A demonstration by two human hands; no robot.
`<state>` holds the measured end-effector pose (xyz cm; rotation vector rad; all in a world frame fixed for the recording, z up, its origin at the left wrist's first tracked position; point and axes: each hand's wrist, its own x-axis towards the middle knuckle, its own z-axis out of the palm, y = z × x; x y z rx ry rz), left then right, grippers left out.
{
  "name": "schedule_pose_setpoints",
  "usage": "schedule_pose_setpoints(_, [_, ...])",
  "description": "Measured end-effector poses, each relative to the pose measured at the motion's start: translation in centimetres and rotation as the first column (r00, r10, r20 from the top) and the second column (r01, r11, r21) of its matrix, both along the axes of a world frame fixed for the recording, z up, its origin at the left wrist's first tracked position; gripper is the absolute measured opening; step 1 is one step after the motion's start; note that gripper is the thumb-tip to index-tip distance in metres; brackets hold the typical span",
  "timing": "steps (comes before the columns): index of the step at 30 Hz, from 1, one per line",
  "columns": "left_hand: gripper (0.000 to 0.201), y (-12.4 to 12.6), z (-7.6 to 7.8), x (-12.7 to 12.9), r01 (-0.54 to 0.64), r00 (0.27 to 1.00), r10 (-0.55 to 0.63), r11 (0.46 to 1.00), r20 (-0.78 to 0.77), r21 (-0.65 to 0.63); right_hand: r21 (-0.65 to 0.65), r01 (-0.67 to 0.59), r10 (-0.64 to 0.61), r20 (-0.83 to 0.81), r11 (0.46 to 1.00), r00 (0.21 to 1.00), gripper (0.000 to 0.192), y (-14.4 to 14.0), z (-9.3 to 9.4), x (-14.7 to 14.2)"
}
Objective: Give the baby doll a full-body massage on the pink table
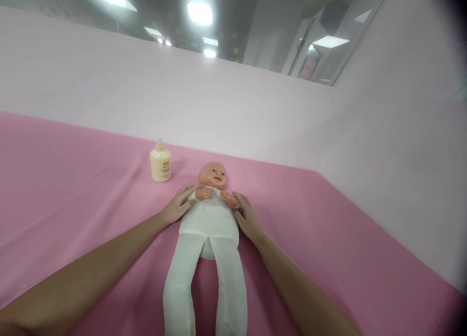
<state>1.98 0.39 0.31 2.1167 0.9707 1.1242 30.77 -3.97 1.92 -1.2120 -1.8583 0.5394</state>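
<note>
Pink cloth [328, 238] covers the whole bench, pale pink wall [255, 107] behind & to the right. A doll [208, 219] lies face-up in the middle of the cloth, head toward the wall, legs toward the person. It has a hard-looking plastic head & small plastic hands, w/ a white cloth body and long, limp cloth legs. Judging by that, it should be light and floppy, soft in the trunk, stiff only at head & hands; legs would likely dangle if lifted, so the trunk under the arms looks the best place to take hold.

Left hand [177, 205] lies flat against the doll's side by its shoulder, fingers spread & relaxed, not clenched on anything. Right hand [247, 217] rests likewise on the other side, fingers loose along the trunk.

A small cream bottle [160, 163] stands upright near the doll's head, apart from it, cap on; it looks filled w/ pale lotion, level can't be told
</note>
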Motion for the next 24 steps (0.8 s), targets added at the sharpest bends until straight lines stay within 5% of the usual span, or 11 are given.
schedule_pose_setpoints(24, [0.048, -0.35, 0.29, 0.17, -0.027, 0.999, 0.029, 0.997, 0.033, -0.072, -0.075, -0.001, 0.001, -0.007, 0.997, 1.0, 0.058, 0.07, -0.35, 0.2])
